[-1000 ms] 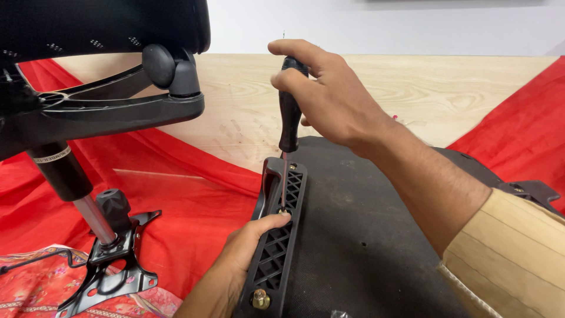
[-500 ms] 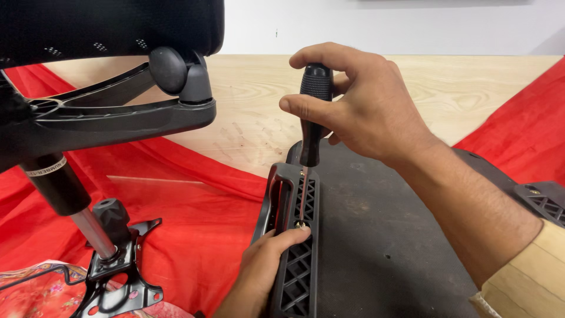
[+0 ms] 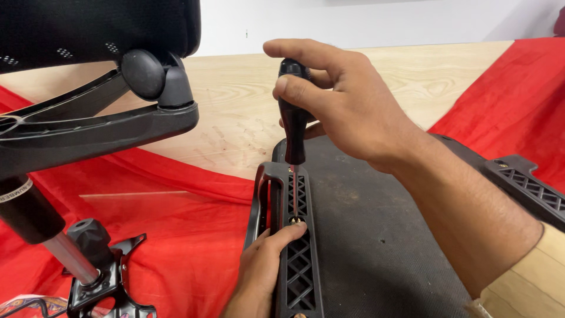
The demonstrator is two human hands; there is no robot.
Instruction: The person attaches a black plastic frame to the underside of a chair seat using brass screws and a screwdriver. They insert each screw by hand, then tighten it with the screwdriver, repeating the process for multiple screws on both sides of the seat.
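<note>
Right hand [image 3: 347,106] holds its grip closed around an upright screwdriver [image 3: 294,129], while left hand [image 3: 265,265] rests fingers extended on the armrest bracket [image 3: 300,277].

Black-handled screwdriver [image 3: 293,118] upright, tip seemingly in screw, black lattice armrest bracket [image 3: 297,235] flat.

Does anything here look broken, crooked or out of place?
Nothing looks damaged. The office chair lies tipped over in pieces on red cloth, but the screwdriver in the right hand stands straight on the armrest bracket that the left hand steadies.
</note>
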